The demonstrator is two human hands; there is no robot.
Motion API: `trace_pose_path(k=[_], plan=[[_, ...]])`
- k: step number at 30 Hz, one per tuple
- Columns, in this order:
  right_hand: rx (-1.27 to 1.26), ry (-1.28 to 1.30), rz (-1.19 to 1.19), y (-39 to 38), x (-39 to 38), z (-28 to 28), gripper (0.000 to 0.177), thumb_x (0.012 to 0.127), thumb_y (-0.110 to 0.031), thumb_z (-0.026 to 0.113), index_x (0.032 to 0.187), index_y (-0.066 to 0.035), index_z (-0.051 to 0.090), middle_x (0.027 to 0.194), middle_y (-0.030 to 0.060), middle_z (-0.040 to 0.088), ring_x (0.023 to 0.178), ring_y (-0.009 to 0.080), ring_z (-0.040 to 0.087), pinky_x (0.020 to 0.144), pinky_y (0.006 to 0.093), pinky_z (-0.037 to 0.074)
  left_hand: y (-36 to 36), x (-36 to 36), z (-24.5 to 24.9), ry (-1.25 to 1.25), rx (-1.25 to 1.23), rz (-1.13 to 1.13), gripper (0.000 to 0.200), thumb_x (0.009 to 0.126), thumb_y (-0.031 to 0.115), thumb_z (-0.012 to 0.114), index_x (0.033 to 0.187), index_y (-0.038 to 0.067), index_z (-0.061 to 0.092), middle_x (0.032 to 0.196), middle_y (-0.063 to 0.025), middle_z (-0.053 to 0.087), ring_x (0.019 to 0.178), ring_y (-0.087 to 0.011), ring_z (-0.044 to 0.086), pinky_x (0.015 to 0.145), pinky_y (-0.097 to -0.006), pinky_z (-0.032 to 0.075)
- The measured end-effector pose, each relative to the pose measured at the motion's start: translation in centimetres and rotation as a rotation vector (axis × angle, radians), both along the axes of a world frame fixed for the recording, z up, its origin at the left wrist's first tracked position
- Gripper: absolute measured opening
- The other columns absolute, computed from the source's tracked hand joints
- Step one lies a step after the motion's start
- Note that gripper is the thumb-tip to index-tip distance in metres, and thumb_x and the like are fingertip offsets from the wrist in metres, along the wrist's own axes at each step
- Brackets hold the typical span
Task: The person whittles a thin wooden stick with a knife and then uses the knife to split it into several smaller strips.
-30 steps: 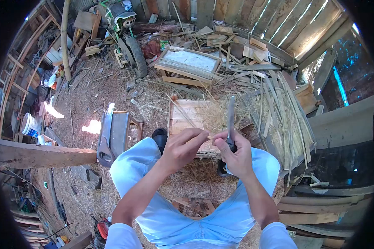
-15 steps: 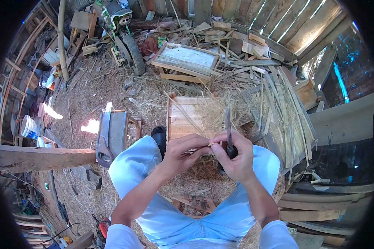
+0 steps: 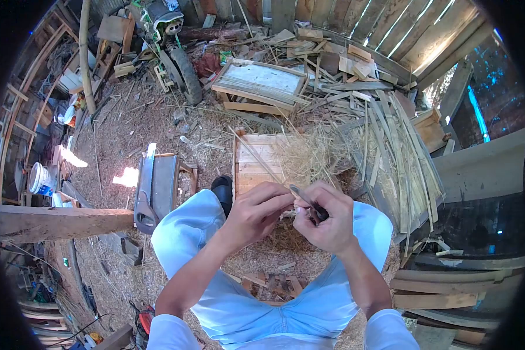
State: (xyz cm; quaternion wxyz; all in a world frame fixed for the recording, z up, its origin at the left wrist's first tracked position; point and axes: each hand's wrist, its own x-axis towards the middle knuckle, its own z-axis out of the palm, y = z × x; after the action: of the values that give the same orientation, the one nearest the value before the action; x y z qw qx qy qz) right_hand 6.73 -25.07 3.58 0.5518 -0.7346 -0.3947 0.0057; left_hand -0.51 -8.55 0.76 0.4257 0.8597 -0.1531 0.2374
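My left hand (image 3: pixel 255 213) is closed in a pinch on a thin bamboo strip (image 3: pixel 258 157), whose long end slants up and away over the wooden box. My right hand (image 3: pixel 331 220) is wrapped around the dark handle of a knife (image 3: pixel 301 194). The blade points to the upper left and lies close to the strip at my left fingertips; whether it touches cannot be made out. Beyond both hands, a shallow wooden box (image 3: pixel 256 175) lies on the ground, with a tangle of fine shavings (image 3: pixel 312 154) over its right side.
A handsaw (image 3: pixel 146 189) rests on a small dark bench (image 3: pixel 165 184) at left. Long split strips (image 3: pixel 411 157) lie at right, near a heap of scrap wood (image 3: pixel 344 64). A framed white panel (image 3: pixel 262 79) and a motorbike wheel (image 3: pixel 184 76) are farther back. A wooden beam (image 3: pixel 64 223) juts in from the left.
The knife has swung from pointing straight up to slanting left, its blade now near my left fingertips. My right hand has turned with it. My left hand keeps its pinch almost in place.
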Motion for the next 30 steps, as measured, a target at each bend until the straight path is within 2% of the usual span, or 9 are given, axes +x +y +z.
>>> trace_pose_path(k=[4, 6, 9, 13, 15, 16, 19, 21, 30], plan=[[-0.07, 0.05, -0.031, -0.3, 0.0, 0.2, 0.012, 0.064, 0.002, 0.063, 0.071, -0.001, 0.054, 0.067, 0.009, 0.054, 0.055, 0.0208, 0.054, 0.051, 0.0296, 0.044, -0.1, -0.3, -0.6, 0.056, -0.028, -0.006, 0.045, 0.061, -0.013, 0.062, 0.104, 0.004, 0.062, 0.097, -0.011, 0.061, 0.084, -0.0291, 0.063, 0.068, -0.036, 0.052], [-0.038, -0.004, 0.012, -0.3, 0.3, -0.2, 0.012, 0.065, 0.003, 0.063, 0.075, -0.001, 0.059, 0.067, 0.0059, 0.054, 0.056, 0.0134, 0.052, 0.05, 0.0253, 0.04, -0.3, -0.3, -0.5, 0.048, -0.026, 0.012, 0.039, 0.065, -0.011, 0.065, 0.101, 0.003, 0.063, 0.093, -0.011, 0.063, 0.08, -0.0283, 0.064, 0.065, -0.0343, 0.052], [-0.007, 0.045, 0.006, -0.2, 0.3, -0.6, 0.011, 0.063, 0.001, 0.063, 0.072, 0.0, 0.056, 0.065, 0.0086, 0.053, 0.053, 0.018, 0.052, 0.049, 0.0289, 0.042, -0.5, -0.3, -0.5, 0.052, -0.037, 0.023, 0.032, 0.068, -0.01, 0.068, 0.098, 0.002, 0.064, 0.089, -0.0115, 0.064, 0.077, -0.0279, 0.065, 0.062, -0.033, 0.052], [0.005, 0.145, 0.02, -0.2, 0.6, -0.6, 0.009, 0.068, 0.0, 0.065, 0.075, 0.0, 0.061, 0.065, 0.0076, 0.053, 0.054, 0.0147, 0.052, 0.05, 0.0268, 0.041, -0.5, 0.0, -0.9, 0.077, -0.13, 0.055, 0.026, 0.072, -0.009, 0.068, 0.096, 0.0, 0.063, 0.088, -0.0123, 0.065, 0.078, -0.0244, 0.066, 0.063, -0.0315, 0.053], [-0.05, 0.434, 0.001, -0.1, 0.7, -1.1, 0.014, 0.078, -0.002, 0.062, 0.092, 0.0, 0.065, 0.068, 0.0057, 0.055, 0.058, 0.0115, 0.052, 0.055, 0.0253, 0.042, -0.5, 0.2, -1.0, 0.079, -0.205, 0.089, 0.021, 0.075, -0.007, 0.067, 0.095, 0.0, 0.063, 0.089, -0.0121, 0.064, 0.077, -0.0239, 0.066, 0.064, -0.031, 0.054], [-0.045, 0.431, 0.01, 0.1, 0.7, -1.2, 0.014, 0.078, -0.002, 0.062, 0.092, 0.0, 0.065, 0.068, 0.0057, 0.055, 0.058, 0.0115, 0.052, 0.055, 0.0253, 0.042, -0.3, 0.2, -1.0, 0.083, -0.285, 0.118, 0.017, 0.078, -0.005, 0.067, 0.094, 0.0, 0.062, 0.089, -0.0118, 0.063, 0.076, -0.0234, 0.066, 0.065, -0.0304, 0.054], [-0.054, 0.376, -0.005, -0.1, 0.5, -1.6, 0.027, 0.09, -0.008, 0.051, 0.114, 0.0, 0.059, 0.071, 0.0039, 0.057, 0.061, 0.0104, 0.051, 0.059, 0.0253, 0.042, 0.3, -0.1, -1.3, 0.073, -0.209, 0.158, 0.019, 0.077, -0.006, 0.069, 0.094, 0.0, 0.063, 0.089, -0.0099, 0.065, 0.08, -0.0164, 0.066, 0.067, -0.0258, 0.057], [-0.19, 0.511, 0.041, -0.3, 0.6, -1.7, 0.036, 0.094, -0.011, 0.04, 0.128, -0.001, 0.049, 0.073, 0.0034, 0.057, 0.062, 0.0107, 0.05, 0.06, 0.0265, 0.042, 0.7, -0.2, -1.8, 0.085, -0.224, 0.164, 0.022, 0.076, -0.007, 0.069, 0.096, 0.0, 0.063, 0.09, -0.01, 0.065, 0.08, -0.0169, 0.066, 0.068, -0.0262, 0.058], [-0.087, 0.717, 0.0, -0.1, 0.6, -2.5, 0.038, 0.095, -0.011, 0.034, 0.13, -0.002, 0.046, 0.07, 0.0024, 0.054, 0.054, 0.0064, 0.042, 0.052, 0.0239, 0.038, 1.0, 0.0, -2.7, 0.07, -0.231, 0.172, 0.024, 0.077, -0.008, 0.067, 0.098, 0.0, 0.062, 0.091, -0.01, 0.063, 0.081, -0.0164, 0.065, 0.069, -0.0264, 0.058]])
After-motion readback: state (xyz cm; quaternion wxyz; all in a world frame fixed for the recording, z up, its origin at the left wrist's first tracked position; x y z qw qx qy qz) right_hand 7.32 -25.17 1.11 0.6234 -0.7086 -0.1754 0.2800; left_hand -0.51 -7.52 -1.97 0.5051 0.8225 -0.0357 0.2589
